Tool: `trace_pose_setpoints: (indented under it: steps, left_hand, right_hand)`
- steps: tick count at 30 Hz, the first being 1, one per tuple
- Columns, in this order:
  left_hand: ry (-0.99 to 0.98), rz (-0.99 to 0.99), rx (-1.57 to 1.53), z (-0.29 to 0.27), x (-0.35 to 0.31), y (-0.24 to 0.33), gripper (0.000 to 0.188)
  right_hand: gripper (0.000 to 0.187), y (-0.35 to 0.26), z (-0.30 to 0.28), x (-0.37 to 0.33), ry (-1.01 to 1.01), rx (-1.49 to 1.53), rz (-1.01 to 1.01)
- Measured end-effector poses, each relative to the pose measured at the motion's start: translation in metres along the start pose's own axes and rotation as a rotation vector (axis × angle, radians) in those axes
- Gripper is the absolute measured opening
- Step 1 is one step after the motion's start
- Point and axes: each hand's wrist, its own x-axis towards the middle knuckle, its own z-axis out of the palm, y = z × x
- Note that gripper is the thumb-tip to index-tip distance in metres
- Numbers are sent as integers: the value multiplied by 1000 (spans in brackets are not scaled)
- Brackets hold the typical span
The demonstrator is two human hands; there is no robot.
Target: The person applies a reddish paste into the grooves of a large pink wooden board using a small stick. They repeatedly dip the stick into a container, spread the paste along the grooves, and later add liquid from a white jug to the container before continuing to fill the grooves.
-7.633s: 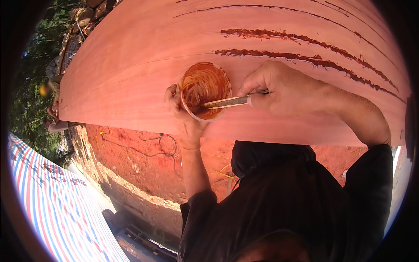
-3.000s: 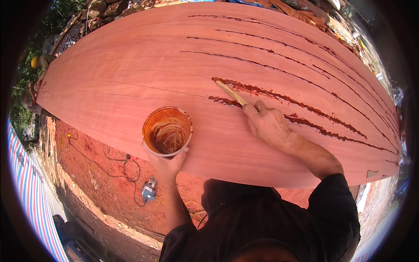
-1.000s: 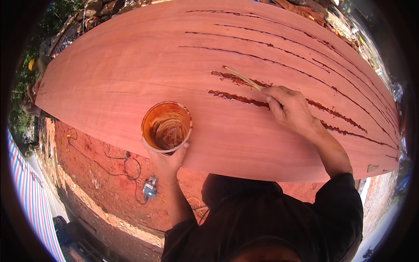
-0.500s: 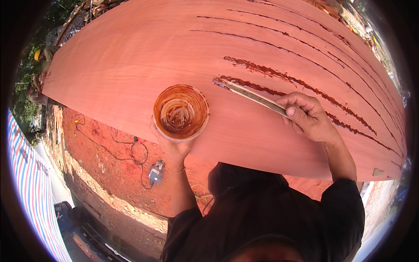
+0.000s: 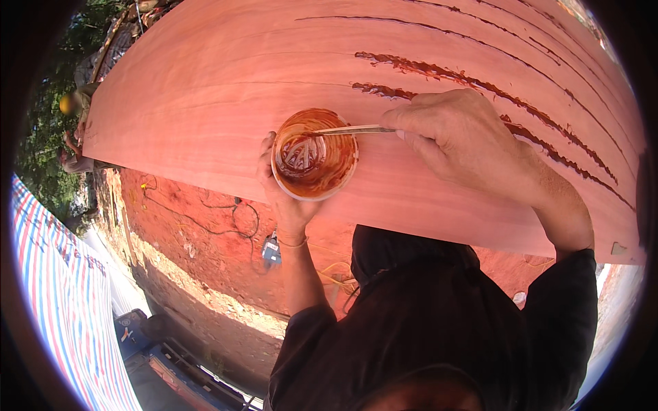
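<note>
My left hand [image 5: 286,195] is wrapped round the outside of a round tub [image 5: 314,192], its rim tipped toward me. Reddish-brown paste [image 5: 301,159] coats the inside wall and bottom. Between the fingers of my right hand [image 5: 459,133] is a thin flat wooden stick [image 5: 356,129], its far tip dipped inside the tub. Below both hands spreads a large reddish wooden panel [image 5: 219,130]. Dark red beads of paste [image 5: 473,81] run along lines in its surface, thickest close to my right hand, which hides part of the nearest bead.
Red ground lies below the panel's near edge, with a black cable [image 5: 212,231] and a blue-grey power device [image 5: 272,248] on it. Striped sheeting [image 5: 62,294] hangs at the left beside dark blue equipment [image 5: 137,335]. A person in a yellow helmet [image 5: 67,103] is at the panel's far left end.
My right hand has brought the stick's tip from the paste line on the panel into the tub. The tub has shifted slightly up and right in view.
</note>
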Motion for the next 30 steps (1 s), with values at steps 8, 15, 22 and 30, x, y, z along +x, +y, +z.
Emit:
trace_pose_setpoints:
  steps: [8, 15, 22, 30]
  left_hand:
    - [-27, 6, -73, 1, -2, -6, 113]
    - [-3, 45, -3, 7, 15, 27, 102]
    - [-139, 131, 19, 25, 39, 66, 84]
    - [-77, 197, 69, 21, 21, 34, 96]
  right_hand:
    - [24, 8, 27, 8, 23, 90, 46]
    - [19, 13, 41, -15, -28, 241, 103]
    - [6, 4, 58, -3, 142, 263, 74]
    - [8, 9, 44, -7, -35, 175, 76]
